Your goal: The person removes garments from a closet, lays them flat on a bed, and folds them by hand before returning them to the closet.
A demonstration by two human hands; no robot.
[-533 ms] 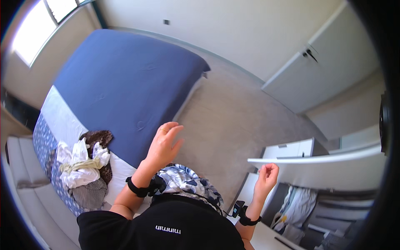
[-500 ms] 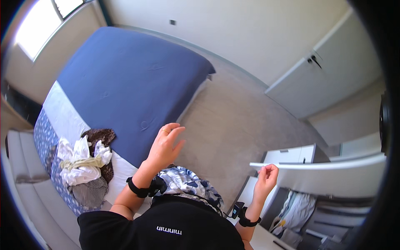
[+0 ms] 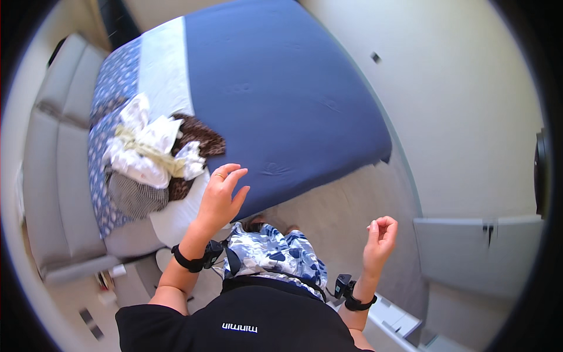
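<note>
Above the near edge of the bed, my left hand (image 3: 223, 197) is raised with its fingers spread and nothing in it. Out to the right, over the floor, my right hand (image 3: 380, 243) has its fingers curled in beside the thumb; I see nothing in it. Nearest my left hand lies a heap of clothes: white garments (image 3: 139, 169), a pale yellow-green cloth (image 3: 151, 154), a dark brown patterned garment (image 3: 202, 136) and a black-and-white striped one (image 3: 134, 196). The heap rests on the patterned pillows (image 3: 114, 73) and the white sheet edge. Both wrists wear black straps with small devices.
A dark blue cover (image 3: 281, 94) spreads over the bed (image 3: 163, 64), with a grey padded headboard (image 3: 50, 170) at its left. A white door (image 3: 475, 249) stands on the right. White furniture (image 3: 392, 315) is partly visible behind my right forearm.
My view has turned left toward the bed, so the clothes heap sits nearer the middle and the open wardrobe has left the picture. Both hands keep nearly the same pose.
</note>
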